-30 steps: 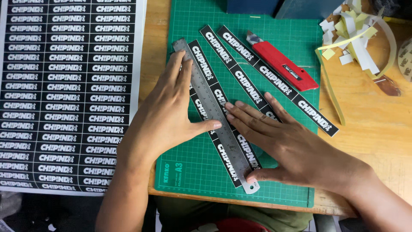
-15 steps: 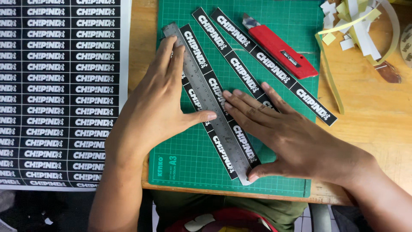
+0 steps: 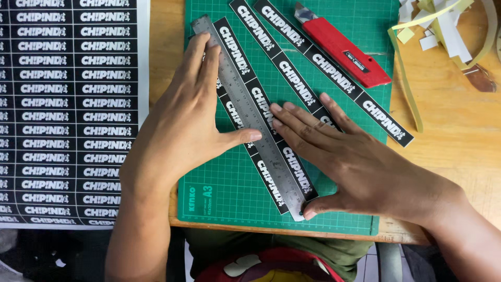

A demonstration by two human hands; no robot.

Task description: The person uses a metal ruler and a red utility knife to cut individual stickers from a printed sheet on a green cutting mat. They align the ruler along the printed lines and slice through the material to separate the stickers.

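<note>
A steel ruler [image 3: 250, 112] lies slanted on a green cutting mat [image 3: 229, 188], over a black sticker strip [image 3: 237, 55] with white lettering. My left hand [image 3: 182, 125] rests flat on the ruler's upper part, thumb pressing its middle. My right hand [image 3: 355, 162] lies flat, fingertips on the strips beside the ruler, thumb at the ruler's lower end. Two more black strips [image 3: 323, 70] lie to the right. Neither hand grips anything.
A red utility knife [image 3: 347, 52] lies on the mat's upper right. A large black sheet of printed stickers [image 3: 68, 104] covers the left. Yellow and white paper offcuts [image 3: 443, 26] sit on the wooden table [image 3: 459, 120] at the top right.
The view has shifted slightly; both hands stay flat on the ruler and strips, with the ruler nudged only a little along the strip.
</note>
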